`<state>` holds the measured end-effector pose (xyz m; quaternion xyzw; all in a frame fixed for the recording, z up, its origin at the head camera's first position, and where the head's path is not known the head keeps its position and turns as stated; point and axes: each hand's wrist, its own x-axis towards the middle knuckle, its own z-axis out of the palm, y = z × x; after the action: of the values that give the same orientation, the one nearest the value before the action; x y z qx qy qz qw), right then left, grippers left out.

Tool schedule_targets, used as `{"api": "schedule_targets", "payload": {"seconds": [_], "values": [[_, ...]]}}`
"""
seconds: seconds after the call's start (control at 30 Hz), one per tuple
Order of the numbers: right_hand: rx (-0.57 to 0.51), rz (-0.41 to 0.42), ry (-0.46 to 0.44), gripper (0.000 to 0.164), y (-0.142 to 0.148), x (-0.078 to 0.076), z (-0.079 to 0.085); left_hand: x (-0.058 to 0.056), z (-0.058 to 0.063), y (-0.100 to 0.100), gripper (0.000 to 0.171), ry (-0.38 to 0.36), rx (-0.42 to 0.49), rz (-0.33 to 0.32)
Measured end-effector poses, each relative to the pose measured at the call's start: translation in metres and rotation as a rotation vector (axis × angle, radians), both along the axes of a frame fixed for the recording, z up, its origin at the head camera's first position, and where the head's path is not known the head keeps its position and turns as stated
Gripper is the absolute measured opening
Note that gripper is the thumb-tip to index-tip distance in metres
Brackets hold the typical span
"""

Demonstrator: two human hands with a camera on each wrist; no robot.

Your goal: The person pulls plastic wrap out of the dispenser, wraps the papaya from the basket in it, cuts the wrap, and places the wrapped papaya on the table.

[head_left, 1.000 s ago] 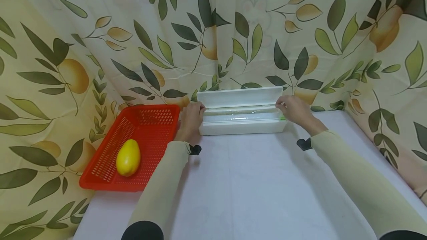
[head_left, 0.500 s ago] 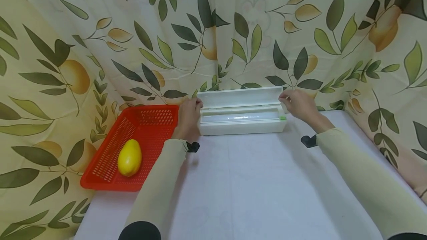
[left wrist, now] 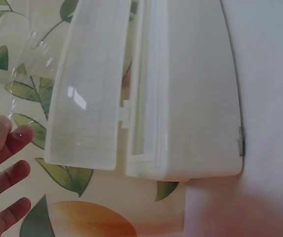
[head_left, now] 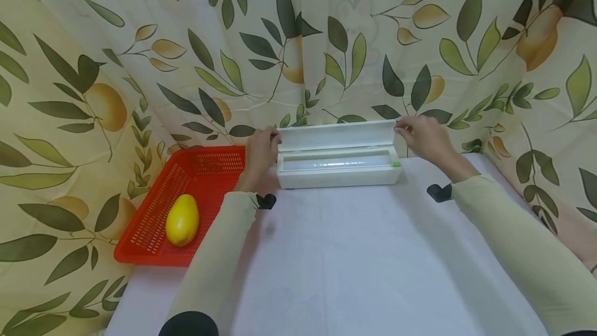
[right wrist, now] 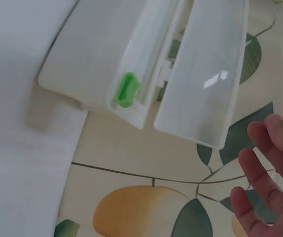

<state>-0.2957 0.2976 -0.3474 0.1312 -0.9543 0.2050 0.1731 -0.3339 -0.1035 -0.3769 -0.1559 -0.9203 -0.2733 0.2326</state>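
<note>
A white cling film dispenser (head_left: 339,176) stands on the table with its lid (head_left: 338,136) raised at the back. A film roll (head_left: 336,163) shows inside it, and a green slide cutter (right wrist: 127,90) sits at its right end. My left hand (head_left: 260,152) is beside the lid's left end, thumb and forefinger pinching clear cling film (left wrist: 39,48) that glints in the left wrist view. Level with it, at the lid's right end, my right hand (head_left: 426,139) pinches with thumb and forefinger; the film's edge there is barely visible. The other fingers of both hands are spread.
A red plastic basket (head_left: 132,222) stands left of the dispenser, with a yellow mango-shaped fruit (head_left: 182,220) in it. A leaf-patterned curtain (head_left: 326,56) hangs right behind the dispenser. White cloth (head_left: 354,253) covers the table.
Both hands have risen from the dispenser's opening to the top of the raised lid and moved slightly apart. Film seen over the opening earlier no longer shows there. Basket and fruit stay put.
</note>
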Motion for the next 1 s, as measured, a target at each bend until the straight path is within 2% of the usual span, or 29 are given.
{"api": "schedule_targets", "payload": {"seconds": [0.1,0.33,0.53,1.0], "values": [[-0.008,0.005,0.005,0.017,0.0,0.003,0.007,0.002,0.008,0.0,0.018,0.026,-0.013,-0.005],[0.019,0.026,0.068,0.014,-0.001,0.01,0.023,0.006,0.025,-0.001,0.017,0.035,-0.01,0.012],[0.027,0.035,0.089,0.012,-0.002,0.013,0.037,0.009,0.037,-0.003,0.015,0.06,0.011,-0.006],[0.037,0.049,0.163,0.014,-0.001,0.025,0.063,0.022,0.068,-0.006,0.014,0.126,0.041,-0.043]]}}
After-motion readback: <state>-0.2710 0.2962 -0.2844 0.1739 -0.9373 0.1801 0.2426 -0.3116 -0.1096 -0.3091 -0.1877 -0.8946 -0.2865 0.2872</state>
